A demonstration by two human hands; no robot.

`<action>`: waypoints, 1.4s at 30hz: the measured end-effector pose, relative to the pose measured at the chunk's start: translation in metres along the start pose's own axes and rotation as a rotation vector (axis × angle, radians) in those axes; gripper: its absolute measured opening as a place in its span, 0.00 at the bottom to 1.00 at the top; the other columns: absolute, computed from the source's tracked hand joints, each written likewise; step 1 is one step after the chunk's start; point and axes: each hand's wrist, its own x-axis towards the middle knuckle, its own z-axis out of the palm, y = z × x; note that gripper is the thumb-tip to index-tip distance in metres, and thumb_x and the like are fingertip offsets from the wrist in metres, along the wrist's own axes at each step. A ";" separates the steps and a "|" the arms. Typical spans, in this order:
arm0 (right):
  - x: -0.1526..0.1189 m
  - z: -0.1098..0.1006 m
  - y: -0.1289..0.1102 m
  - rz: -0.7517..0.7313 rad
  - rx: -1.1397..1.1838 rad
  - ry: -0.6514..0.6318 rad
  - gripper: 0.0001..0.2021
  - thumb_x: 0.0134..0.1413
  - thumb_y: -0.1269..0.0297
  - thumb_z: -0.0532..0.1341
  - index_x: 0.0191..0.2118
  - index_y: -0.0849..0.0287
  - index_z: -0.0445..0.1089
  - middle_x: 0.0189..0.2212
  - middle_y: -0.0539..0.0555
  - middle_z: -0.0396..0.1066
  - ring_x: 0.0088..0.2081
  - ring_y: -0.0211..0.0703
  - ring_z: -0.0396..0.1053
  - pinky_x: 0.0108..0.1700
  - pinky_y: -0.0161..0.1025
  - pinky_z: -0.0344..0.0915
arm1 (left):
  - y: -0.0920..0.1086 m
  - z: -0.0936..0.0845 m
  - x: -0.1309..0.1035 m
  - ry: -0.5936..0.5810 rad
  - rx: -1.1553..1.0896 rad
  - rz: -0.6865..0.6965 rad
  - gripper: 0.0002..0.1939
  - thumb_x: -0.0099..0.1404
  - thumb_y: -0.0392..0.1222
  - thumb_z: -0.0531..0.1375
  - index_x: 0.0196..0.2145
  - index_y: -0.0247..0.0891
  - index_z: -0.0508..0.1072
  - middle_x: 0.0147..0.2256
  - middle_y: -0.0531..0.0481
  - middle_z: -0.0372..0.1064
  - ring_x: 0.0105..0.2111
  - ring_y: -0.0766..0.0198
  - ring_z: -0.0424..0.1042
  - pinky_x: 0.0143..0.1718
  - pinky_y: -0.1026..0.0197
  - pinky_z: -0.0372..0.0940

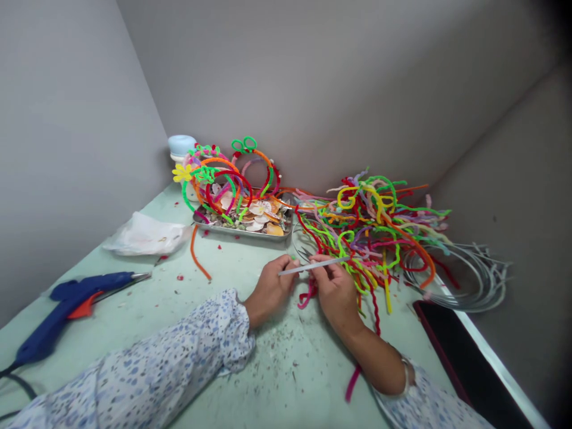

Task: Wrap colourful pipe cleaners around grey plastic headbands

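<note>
While several shaped fuzzy hoops [222, 159] stand on the tray [268, 237], we pinch a bare white strip [315, 266] with our left hand [274, 283] and right hand [337, 298] above the desk [161, 322]. We judge this piece barely begun; loose stems [370, 226] lie heaped beyond it.

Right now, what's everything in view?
Walls: several, grey, behind
Table: one, pale green, foreground
Glue gun: one, blue, left
Crumpled plastic: one, whitish, left
Tray: one, silver, back
Flat pieces: many, mixed, in tray
Fuzzy hoops: several, multicoloured, at tray
Container: one, pale, back left
Fuzzy stems: many, multicoloured, right
Coiled bands: several, grey, far right
Dark slab: one, black, right
Pale strip: one, whitish, centre
Sleeves: two, patterned white, foreground
Left hand: one, bare, at strip
Right hand: one, bare, at strip
</note>
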 end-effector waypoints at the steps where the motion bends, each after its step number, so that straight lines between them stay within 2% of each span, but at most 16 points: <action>1: 0.000 0.000 -0.001 0.007 0.011 0.000 0.14 0.55 0.57 0.57 0.38 0.62 0.72 0.21 0.48 0.66 0.22 0.38 0.61 0.24 0.34 0.59 | 0.000 0.000 0.000 0.000 0.022 0.009 0.18 0.65 0.51 0.51 0.23 0.37 0.62 0.19 0.56 0.56 0.21 0.69 0.55 0.24 0.63 0.51; 7: -0.001 -0.001 -0.006 0.003 -0.026 0.021 0.14 0.54 0.57 0.57 0.38 0.63 0.72 0.20 0.48 0.66 0.20 0.36 0.60 0.22 0.33 0.58 | 0.000 0.001 0.001 0.042 0.084 0.026 0.17 0.64 0.51 0.53 0.23 0.38 0.62 0.20 0.56 0.57 0.22 0.68 0.56 0.25 0.64 0.52; 16: -0.001 0.001 0.003 -0.034 -0.043 -0.015 0.14 0.55 0.56 0.58 0.38 0.61 0.73 0.22 0.50 0.68 0.23 0.39 0.63 0.26 0.34 0.60 | -0.003 0.000 0.003 0.044 -0.085 -0.033 0.13 0.60 0.43 0.53 0.21 0.38 0.60 0.17 0.57 0.55 0.19 0.69 0.54 0.21 0.64 0.49; 21: 0.000 0.000 -0.003 0.001 -0.002 0.017 0.14 0.54 0.57 0.57 0.38 0.62 0.73 0.21 0.48 0.66 0.22 0.38 0.61 0.25 0.34 0.59 | -0.001 0.002 0.002 0.038 -0.038 -0.028 0.14 0.62 0.48 0.54 0.24 0.37 0.63 0.18 0.56 0.58 0.20 0.70 0.56 0.22 0.65 0.51; 24: 0.001 -0.001 -0.006 0.037 0.007 0.034 0.15 0.54 0.57 0.57 0.38 0.63 0.72 0.20 0.48 0.66 0.20 0.37 0.60 0.23 0.33 0.57 | 0.000 0.003 0.001 0.063 -0.009 -0.010 0.12 0.63 0.48 0.55 0.29 0.37 0.65 0.22 0.55 0.61 0.23 0.69 0.59 0.25 0.65 0.55; 29: 0.003 -0.002 -0.005 0.063 0.000 0.050 0.16 0.54 0.55 0.57 0.38 0.64 0.72 0.19 0.48 0.65 0.20 0.37 0.60 0.21 0.33 0.56 | -0.001 0.005 0.001 0.174 0.101 0.083 0.07 0.58 0.42 0.59 0.33 0.38 0.65 0.29 0.54 0.64 0.29 0.67 0.63 0.32 0.65 0.59; 34: 0.003 -0.002 -0.004 0.064 -0.012 0.054 0.16 0.54 0.54 0.57 0.38 0.63 0.72 0.18 0.46 0.63 0.19 0.36 0.58 0.21 0.32 0.55 | -0.003 0.004 0.001 0.168 0.232 0.210 0.00 0.58 0.35 0.59 0.30 0.37 0.69 0.30 0.52 0.66 0.32 0.66 0.65 0.34 0.65 0.60; 38: 0.003 -0.003 -0.008 0.055 -0.040 0.044 0.15 0.55 0.54 0.56 0.37 0.62 0.71 0.17 0.45 0.63 0.19 0.35 0.58 0.21 0.32 0.55 | -0.002 0.003 0.000 0.180 0.278 0.287 0.04 0.58 0.32 0.59 0.31 0.38 0.73 0.31 0.52 0.68 0.34 0.65 0.67 0.36 0.64 0.61; 42: 0.002 -0.002 -0.008 0.065 0.004 0.031 0.15 0.54 0.55 0.56 0.37 0.62 0.71 0.19 0.46 0.64 0.19 0.35 0.59 0.21 0.32 0.56 | 0.000 0.003 0.001 0.193 0.284 0.291 0.05 0.58 0.33 0.60 0.32 0.39 0.76 0.30 0.51 0.69 0.34 0.65 0.67 0.36 0.63 0.61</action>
